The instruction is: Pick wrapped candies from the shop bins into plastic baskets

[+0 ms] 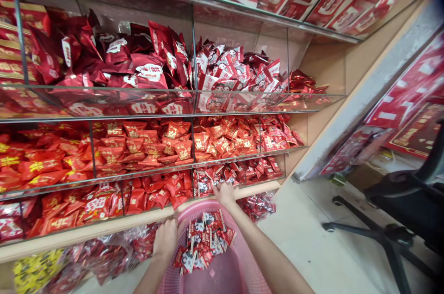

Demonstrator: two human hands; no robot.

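Observation:
My left hand (166,239) is closed over the left rim of a pink plastic basket (236,264), just below the bottom shelf. A loose heap of small red candy packets (205,238) with black-and-white printed figures lies inside the basket. My right hand (225,193) reaches across the basket's far rim to the bottom shelf. Its fingers are at similar red candy packets (205,182) in a compartment there. Those fingers are small and partly hidden, so I cannot make out whether they grip a packet.
Glass-fronted shelves (145,171) hold many red packets in divided compartments. Clear bags of packets (114,257) lie under the bottom shelf, beside a yellow bag (38,271). To the right, a black wheeled chair (391,234) stands on the tiled floor (294,248).

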